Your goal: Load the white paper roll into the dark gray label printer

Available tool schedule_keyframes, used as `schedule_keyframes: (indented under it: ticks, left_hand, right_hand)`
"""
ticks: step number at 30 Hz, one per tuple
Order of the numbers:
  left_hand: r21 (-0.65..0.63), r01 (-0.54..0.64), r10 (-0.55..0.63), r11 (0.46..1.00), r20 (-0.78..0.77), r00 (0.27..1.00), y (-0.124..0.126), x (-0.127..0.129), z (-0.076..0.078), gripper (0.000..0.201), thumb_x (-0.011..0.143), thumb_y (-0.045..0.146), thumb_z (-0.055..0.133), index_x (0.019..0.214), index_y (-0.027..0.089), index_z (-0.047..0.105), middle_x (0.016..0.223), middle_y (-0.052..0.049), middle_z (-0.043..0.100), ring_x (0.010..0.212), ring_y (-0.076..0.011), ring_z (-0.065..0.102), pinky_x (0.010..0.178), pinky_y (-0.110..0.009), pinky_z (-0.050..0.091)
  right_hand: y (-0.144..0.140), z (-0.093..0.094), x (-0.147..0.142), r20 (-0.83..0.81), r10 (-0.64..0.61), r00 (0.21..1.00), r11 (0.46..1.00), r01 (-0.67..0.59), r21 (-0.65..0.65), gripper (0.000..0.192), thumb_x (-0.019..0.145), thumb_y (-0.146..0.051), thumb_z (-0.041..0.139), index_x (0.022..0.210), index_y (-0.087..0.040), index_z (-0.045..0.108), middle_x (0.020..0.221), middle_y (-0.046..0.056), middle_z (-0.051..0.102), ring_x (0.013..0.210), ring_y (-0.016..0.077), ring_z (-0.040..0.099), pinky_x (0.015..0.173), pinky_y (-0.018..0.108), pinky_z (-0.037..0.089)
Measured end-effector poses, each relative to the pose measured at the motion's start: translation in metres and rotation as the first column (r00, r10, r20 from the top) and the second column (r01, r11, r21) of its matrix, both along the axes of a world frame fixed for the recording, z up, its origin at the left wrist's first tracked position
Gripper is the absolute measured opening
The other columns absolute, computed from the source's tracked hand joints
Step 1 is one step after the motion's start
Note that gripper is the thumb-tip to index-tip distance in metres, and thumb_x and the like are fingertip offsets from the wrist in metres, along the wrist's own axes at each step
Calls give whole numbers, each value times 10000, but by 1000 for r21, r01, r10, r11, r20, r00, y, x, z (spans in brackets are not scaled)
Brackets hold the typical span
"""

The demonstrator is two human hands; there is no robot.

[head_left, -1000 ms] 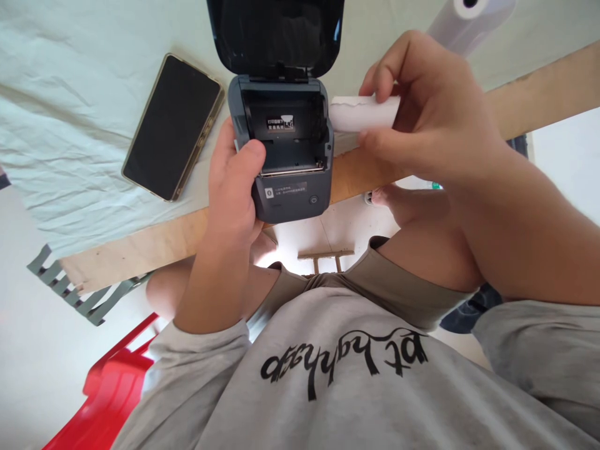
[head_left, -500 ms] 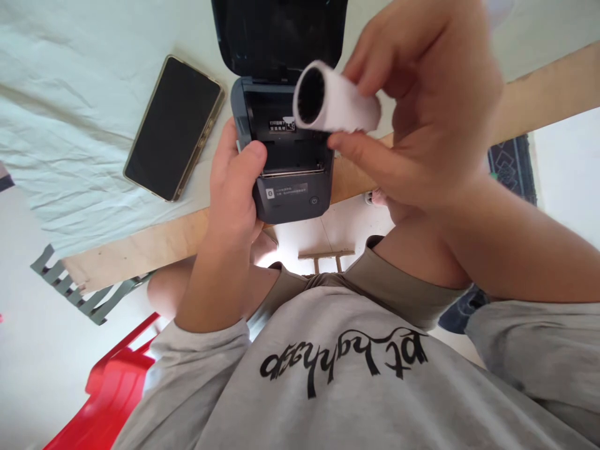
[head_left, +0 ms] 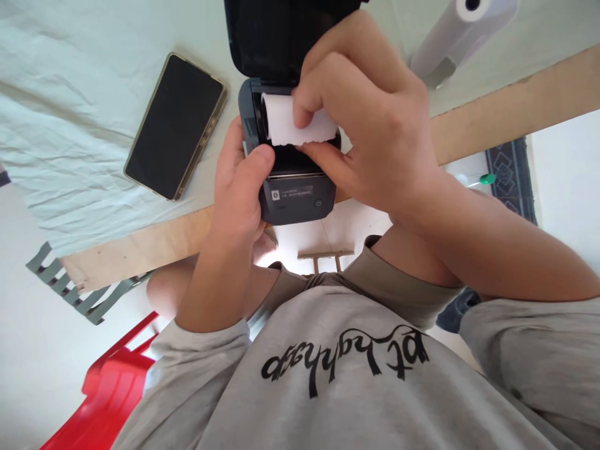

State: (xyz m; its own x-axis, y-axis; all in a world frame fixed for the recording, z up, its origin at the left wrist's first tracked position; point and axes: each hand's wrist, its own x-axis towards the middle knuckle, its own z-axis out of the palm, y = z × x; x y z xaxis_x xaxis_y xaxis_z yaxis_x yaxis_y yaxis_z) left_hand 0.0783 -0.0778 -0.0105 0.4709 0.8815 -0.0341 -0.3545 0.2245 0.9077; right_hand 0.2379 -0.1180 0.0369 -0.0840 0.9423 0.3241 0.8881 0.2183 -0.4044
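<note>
pale green cloth (head_left: 84, 94) lies over bare wood (head_left: 492, 103), with a dark-screened phone (head_left: 175, 125) resting on it to the left of a dark printer (head_left: 300, 209), as seen from my remote post through the head camera. the left hand (head_left: 237, 187) grips the printer's left side, thumb over the rim; the black lid (head_left: 262, 44) stands open at the far end. the right hand (head_left: 384, 131), clearly the nearer to the small paper roll (head_left: 281, 119), pinches it between thumb and bent fingers at the open bay (head_left: 290, 164). the roll lies leftward from that hand, its long axis running left to right, roughly in line with the bay's width, and its hollow end faces the bay's left side. by my reading, everything hinges on that alignment between roll and bay. how deep the roll sits i cannot tell, with the fingers hiding part of it. a larger white roll (head_left: 450, 37) stands well apart, over on the right.
</note>
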Motion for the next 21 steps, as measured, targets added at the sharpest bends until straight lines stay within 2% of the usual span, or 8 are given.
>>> schedule_keyframes:
  ticks: [2, 6, 9, 14, 17, 21]
  left_hand:
    - [-13, 8, -9, 1000, -19, 1000, 1, 0, -1, 248, 849, 348, 641, 1069, 236, 627, 929, -40, 595, 974, -215, 631, 839, -344, 527]
    - [-13, -10, 10, 1000, -34, 999, 2, 1, -2, 216, 830, 398, 652, 972, 235, 649, 930, -46, 597, 970, -225, 633, 870, -353, 523]
    - [5, -26, 27, 1000, -29, 999, 3, 2, -5, 250, 810, 400, 662, 1011, 252, 655, 950, -45, 630, 987, -240, 635, 871, -369, 528]
    - [5, -17, 16, 1000, 34, 999, 3, 2, -8, 302, 835, 380, 650, 1087, 214, 633, 1060, -48, 657, 1053, -214, 639, 961, -358, 524]
    - [8, -4, 4, 1000, 36, 999, 3, 2, -9, 305, 850, 351, 633, 1115, 200, 619, 1073, -41, 638, 1059, -188, 631, 967, -329, 523]
    - [24, -20, 19, 1000, 51, 999, 2, 2, -7, 298, 842, 334, 608, 1106, 197, 621, 974, -26, 615, 1019, -173, 633, 967, -311, 529]
  right_hand:
    - [1, -2, -2, -1, 32, 999, 998, -32, -51, 181, 913, -194, 420, 964, -229, 590, 1133, -21, 619, 1073, 126, 619, 932, 297, 490]
    - [6, -9, -3, 20, 27, 999, 999, -26, -47, 210, 876, -141, 421, 931, -212, 610, 975, -30, 648, 1031, 148, 636, 915, 324, 454]
    - [6, -8, -2, 62, -17, 998, 999, 20, -48, 313, 823, -118, 454, 1049, -241, 631, 1024, -26, 652, 1052, 181, 624, 891, 332, 460]
    - [6, 0, 0, 174, -46, 984, 999, 49, -16, 289, 890, -288, 464, 1127, -243, 621, 1096, -9, 637, 1117, 242, 596, 896, 373, 487]
    - [10, 8, -3, 251, -54, 966, 992, 81, -96, 310, 917, -293, 428, 1160, -239, 613, 1107, -6, 640, 1121, 257, 602, 877, 372, 502]
    - [15, 19, -9, 264, -60, 963, 960, 128, -249, 375, 942, -265, 367, 1246, -256, 585, 1147, 6, 649, 1193, 271, 571, 914, 396, 508]
